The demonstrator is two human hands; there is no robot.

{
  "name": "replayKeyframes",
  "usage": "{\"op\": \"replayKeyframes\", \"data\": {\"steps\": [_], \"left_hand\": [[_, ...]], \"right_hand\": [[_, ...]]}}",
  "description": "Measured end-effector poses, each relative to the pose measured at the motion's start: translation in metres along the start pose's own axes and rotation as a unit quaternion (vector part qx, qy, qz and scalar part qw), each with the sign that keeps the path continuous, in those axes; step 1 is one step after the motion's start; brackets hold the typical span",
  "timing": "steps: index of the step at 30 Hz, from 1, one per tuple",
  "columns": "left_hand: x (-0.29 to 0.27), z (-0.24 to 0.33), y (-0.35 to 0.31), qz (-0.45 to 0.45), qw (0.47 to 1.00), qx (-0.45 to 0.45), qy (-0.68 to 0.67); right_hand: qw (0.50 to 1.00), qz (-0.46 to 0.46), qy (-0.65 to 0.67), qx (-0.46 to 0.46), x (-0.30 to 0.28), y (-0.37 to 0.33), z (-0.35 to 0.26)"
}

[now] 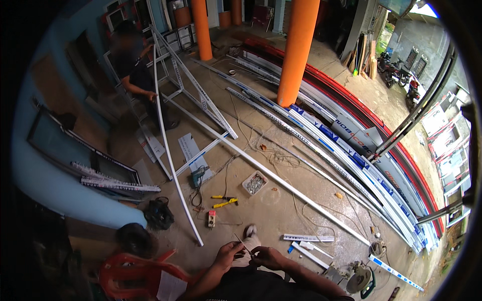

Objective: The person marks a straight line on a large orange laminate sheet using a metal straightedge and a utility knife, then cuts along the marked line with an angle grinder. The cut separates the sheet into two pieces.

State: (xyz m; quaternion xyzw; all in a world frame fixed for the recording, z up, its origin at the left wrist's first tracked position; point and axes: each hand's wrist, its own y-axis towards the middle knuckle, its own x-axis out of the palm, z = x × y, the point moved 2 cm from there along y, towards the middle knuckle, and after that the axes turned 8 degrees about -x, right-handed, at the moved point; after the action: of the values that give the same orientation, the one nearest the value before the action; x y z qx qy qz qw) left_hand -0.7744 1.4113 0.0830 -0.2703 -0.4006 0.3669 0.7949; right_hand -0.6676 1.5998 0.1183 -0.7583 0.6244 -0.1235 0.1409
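Close to my body, my left hand (227, 255) and my right hand (270, 259) meet in front of my lap. A thin, light brown stick-like piece (243, 243) runs between their fingers, its tip pointing up and away; its exact kind is too small to make out. Both hands are closed on it. Beyond them on the floor lie a yellow hand tool (225, 201), a red and white socket box (212, 218) with a cord, and a clear tub of screws (255, 183). Short white profile pieces (309, 238) rest to the right of my right hand.
A co-worker (135, 75) at the far left grips a long white bar (173, 175) beside a white metal frame (201, 100). A power drill (200, 175), long profiles (321, 135), an orange pillar (296, 55), a red chair (135, 276) and a saw (360, 278) stand or lie around.
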Motion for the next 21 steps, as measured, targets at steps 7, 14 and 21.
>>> {"op": "replayKeyframes", "data": {"steps": [7, 14, 21], "left_hand": [[0.071, 0.136, 0.170, -0.042, 0.987, 0.001, 0.152], [0.162, 0.317, 0.281, -0.044, 0.967, 0.069, 0.240], [0.181, 0.444, 0.402, -0.007, 0.981, 0.102, 0.162]], "right_hand": [[0.998, 0.064, -0.011, 0.013, -0.179, 0.075, -0.021], [0.992, 0.114, -0.005, -0.050, -0.347, 0.147, -0.122], [0.998, 0.017, 0.005, -0.057, -0.502, 0.283, -0.156]]}}
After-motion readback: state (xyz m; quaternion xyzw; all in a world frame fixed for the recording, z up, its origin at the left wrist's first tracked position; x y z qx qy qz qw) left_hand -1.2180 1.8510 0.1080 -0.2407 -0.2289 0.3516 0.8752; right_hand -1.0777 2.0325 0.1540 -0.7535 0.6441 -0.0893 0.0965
